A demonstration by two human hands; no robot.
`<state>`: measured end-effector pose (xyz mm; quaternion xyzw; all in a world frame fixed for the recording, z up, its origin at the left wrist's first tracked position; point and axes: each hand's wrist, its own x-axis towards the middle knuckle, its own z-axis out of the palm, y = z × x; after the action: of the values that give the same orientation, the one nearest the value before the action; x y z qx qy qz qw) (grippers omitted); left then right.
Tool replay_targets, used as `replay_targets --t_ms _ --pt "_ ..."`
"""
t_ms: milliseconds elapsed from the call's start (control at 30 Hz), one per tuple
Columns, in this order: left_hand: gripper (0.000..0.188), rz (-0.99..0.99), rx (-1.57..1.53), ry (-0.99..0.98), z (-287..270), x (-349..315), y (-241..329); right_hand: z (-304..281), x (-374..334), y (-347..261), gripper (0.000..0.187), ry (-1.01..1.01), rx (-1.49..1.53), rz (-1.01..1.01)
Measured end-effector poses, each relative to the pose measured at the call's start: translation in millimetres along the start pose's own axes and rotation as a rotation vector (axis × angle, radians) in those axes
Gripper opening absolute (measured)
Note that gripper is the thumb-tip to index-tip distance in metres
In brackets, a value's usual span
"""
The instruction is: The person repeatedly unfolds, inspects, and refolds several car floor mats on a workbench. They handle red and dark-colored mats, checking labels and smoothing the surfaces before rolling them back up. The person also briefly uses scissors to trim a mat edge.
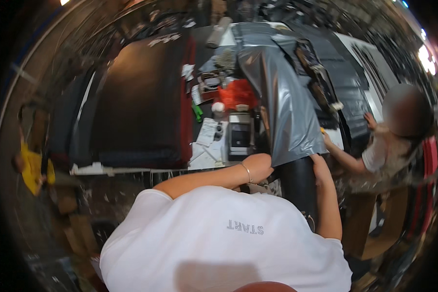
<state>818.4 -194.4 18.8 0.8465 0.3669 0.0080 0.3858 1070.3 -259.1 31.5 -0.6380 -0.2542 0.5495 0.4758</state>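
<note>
A shiny grey plastic sheet (282,107), wide like a bag, runs down the table toward me and lies over the top of a thick black roll (298,187). The roll stands between my forearms, its lower part close to my body. My left hand (259,167) is curled closed at the sheet's lower left corner. At the lower right corner, my right hand (320,168) pinches the sheet's edge beside the roll. The fingertips of both hands are partly hidden.
To the left lies a large black-brown padded panel (136,97) with red edging. Papers (207,141), a dark boxy device (240,134), red plastic (237,92) and a green tool (197,112) clutter the middle. A co-worker (389,141) reaches in from the right; another person in yellow (31,168) is far left.
</note>
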Motion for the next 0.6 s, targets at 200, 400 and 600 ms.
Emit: replay_targets --t_ms 200,400,600 --pt "0.032 -0.165 0.114 0.324 -148.3 -67.7 -53.6 169.6 19.1 -89.1 0.065 -0.145 0.049 -0.239" --pt "0.035 -0.247 0.118 0.948 -323.7 -111.8 -229.2 422.7 113.7 -171.0 0.044 -0.352 -0.173 -0.281" --pt "0.031 -0.455 0.115 0.994 -423.3 -221.7 -457.1 661.4 150.9 -70.9 0.036 -0.381 -0.617 -0.550"
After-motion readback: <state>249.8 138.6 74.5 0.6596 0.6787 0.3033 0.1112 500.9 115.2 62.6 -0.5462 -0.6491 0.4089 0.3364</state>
